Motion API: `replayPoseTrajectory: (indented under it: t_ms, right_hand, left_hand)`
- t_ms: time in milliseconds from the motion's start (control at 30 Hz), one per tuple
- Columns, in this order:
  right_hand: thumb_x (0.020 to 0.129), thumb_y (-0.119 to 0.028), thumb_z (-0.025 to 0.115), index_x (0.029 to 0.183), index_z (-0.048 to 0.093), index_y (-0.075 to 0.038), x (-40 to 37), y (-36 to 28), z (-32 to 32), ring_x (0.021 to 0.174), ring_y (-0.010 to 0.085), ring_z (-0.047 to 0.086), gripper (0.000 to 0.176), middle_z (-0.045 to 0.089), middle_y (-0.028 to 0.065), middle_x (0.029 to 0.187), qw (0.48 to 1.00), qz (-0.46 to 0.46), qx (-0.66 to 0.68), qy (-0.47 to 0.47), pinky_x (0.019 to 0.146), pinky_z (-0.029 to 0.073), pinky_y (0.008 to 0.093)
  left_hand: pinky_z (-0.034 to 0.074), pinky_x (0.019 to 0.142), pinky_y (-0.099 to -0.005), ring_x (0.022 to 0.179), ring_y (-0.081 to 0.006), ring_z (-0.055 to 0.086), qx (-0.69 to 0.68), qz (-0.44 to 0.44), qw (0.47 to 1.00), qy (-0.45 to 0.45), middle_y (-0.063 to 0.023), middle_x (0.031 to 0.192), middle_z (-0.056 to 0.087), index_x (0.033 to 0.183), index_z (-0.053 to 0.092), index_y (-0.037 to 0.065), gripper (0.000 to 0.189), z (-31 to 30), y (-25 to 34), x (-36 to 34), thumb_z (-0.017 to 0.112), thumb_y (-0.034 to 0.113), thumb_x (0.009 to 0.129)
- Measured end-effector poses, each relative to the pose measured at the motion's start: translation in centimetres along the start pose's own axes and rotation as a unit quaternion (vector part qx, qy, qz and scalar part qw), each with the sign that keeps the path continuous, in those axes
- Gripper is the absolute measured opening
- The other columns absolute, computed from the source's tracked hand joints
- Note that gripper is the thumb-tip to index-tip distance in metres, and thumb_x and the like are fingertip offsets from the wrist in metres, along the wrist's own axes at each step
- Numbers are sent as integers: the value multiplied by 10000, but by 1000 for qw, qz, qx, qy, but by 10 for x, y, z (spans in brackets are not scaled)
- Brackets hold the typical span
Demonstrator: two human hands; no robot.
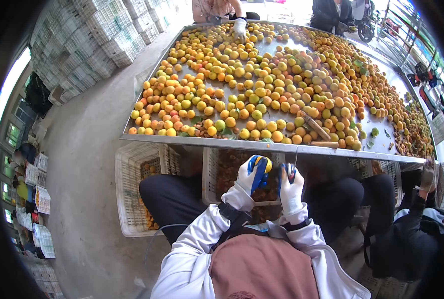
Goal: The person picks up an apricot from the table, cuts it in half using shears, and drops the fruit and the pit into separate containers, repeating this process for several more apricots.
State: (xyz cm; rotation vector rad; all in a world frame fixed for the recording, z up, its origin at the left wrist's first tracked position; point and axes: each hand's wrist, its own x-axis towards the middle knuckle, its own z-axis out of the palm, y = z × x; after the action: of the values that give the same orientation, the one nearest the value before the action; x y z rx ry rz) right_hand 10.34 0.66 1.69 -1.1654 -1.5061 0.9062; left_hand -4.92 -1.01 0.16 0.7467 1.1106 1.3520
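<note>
My left hand [251, 175], in a white glove with a blue palm, is closed around a yellow apricot [268, 165]. To its right, my right hand [291, 183], gloved the same way, grips a small knife [290, 175]; its thin blade points up toward the table edge and its handle is mostly covered by the fingers. The hands are apart, above a white crate [210, 184] holding brownish pieces I cannot make out well. Just beyond them, many yellow, orange and greenish apricots [276, 94] lie spread over a metal table [207, 142].
Two wooden sticks [317, 128] and some leaves lie among the fruit. Another white crate [127, 199] stands left of my knee. Across the table a co-worker's gloved hand [240, 30] touches the fruit. A person [406, 244] sits close on my right. Stacked crates [89, 45] stand at left.
</note>
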Motion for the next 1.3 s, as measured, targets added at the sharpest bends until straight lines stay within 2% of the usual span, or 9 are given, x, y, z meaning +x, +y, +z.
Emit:
replayPoseTrajectory:
  t_ms: [100,267,367,400,500,833,900,1233,1300]
  right_hand:
    - [960,-77,610,991,605,9,11,0,10,712,213,597,91,594,118,777,997,-60,30,27,690,486,322]
    - [951,-68,611,952,601,16,18,-7,14,728,255,631,84,615,139,796,997,-50,62,-5,688,490,335]
    - [984,-64,566,1051,632,27,19,-2,13,825,152,634,131,677,105,890,997,-42,46,-40,773,512,293]
    - [916,-30,606,918,623,28,21,-7,18,751,349,632,60,613,174,833,994,-59,86,-5,690,493,369]
    - [883,-7,609,911,633,28,26,-13,16,753,364,626,50,609,179,836,991,-121,50,-14,694,496,379]
    - [680,9,728,812,606,-4,23,-37,12,663,346,641,181,608,172,809,976,-214,-32,11,599,509,383]
    - [685,-11,747,819,614,-9,23,-37,10,649,350,638,189,612,169,807,969,-242,-57,-12,583,510,387]
    - [669,-74,783,807,627,-6,30,-42,0,655,362,637,219,604,177,810,948,-280,-98,-114,568,511,402]
    - [671,-81,784,807,628,-5,33,-42,-3,658,363,638,220,602,177,815,946,-283,-98,-121,567,514,402]
  left_hand:
    - [516,700,-275,747,-120,610,95,193,976,31,-33,888,656,1126,630,16,327,21,-15,2,593,322,1016]
    - [551,860,-361,976,-313,711,252,223,940,60,-181,1094,703,1306,542,35,442,24,-1,-6,588,356,1006]
    - [551,860,-358,971,-323,713,289,242,924,62,-178,1086,705,1340,528,39,458,25,5,-7,547,367,1022]
    - [541,890,-345,999,-288,703,292,246,923,58,-170,1135,695,1349,523,19,438,25,5,-6,512,330,1040]
    - [522,930,-326,1034,-236,677,280,315,907,24,-152,1183,678,1344,528,-7,393,27,-2,1,502,250,1048]
    - [546,796,-289,892,-142,658,161,195,966,58,-65,1019,681,1187,654,25,420,37,-19,-15,441,362,1053]
    - [546,779,-289,853,-138,648,-309,-22,951,-9,-49,986,670,1144,663,40,433,40,-15,-16,468,412,1036]
    - [515,694,-293,770,-141,617,-63,29,996,-52,-15,876,628,960,623,138,225,28,-18,-18,540,343,996]
    - [511,667,-297,751,-152,617,-370,-164,914,-18,-17,880,636,976,632,143,237,36,0,-26,546,363,999]
